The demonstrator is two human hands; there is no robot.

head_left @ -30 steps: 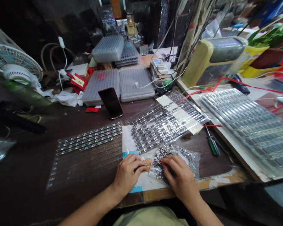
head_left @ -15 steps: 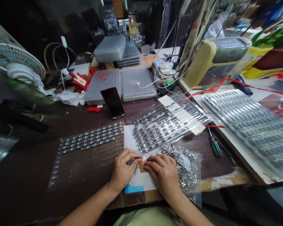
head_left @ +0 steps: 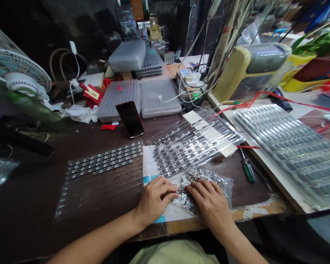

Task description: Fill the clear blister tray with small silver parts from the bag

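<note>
My left hand (head_left: 157, 201) is closed in a pinch above the white sheet (head_left: 169, 212), its thumb and index fingertips at the left edge of a clear bag. Whatever sits between those fingertips is too small to make out. The clear plastic bag (head_left: 221, 183) is full of small shiny metal pieces. Over it rests my right hand (head_left: 212, 203), its fingers stretched and a little bent, fingertips touching the metal pieces; its thumb is hidden. Just beyond the hands lies a clear ridged tray (head_left: 228, 128) with rows of metal-shelled D-shaped connectors (head_left: 185, 154).
Another clear tray (head_left: 85, 198) with rows of connectors lies left. A phone (head_left: 130, 119) leans upright behind. A green-handled screwdriver (head_left: 248, 170) lies right, near a large filled tray (head_left: 288, 146). Stacked trays (head_left: 119, 99), a fan (head_left: 20, 79) and a beige machine (head_left: 253, 71) stand farther back.
Both hands have moved right, from the white sheet to the bag. My right hand's fingers now lie on the metal pieces. The brown patch that was between the hands is out of sight.
</note>
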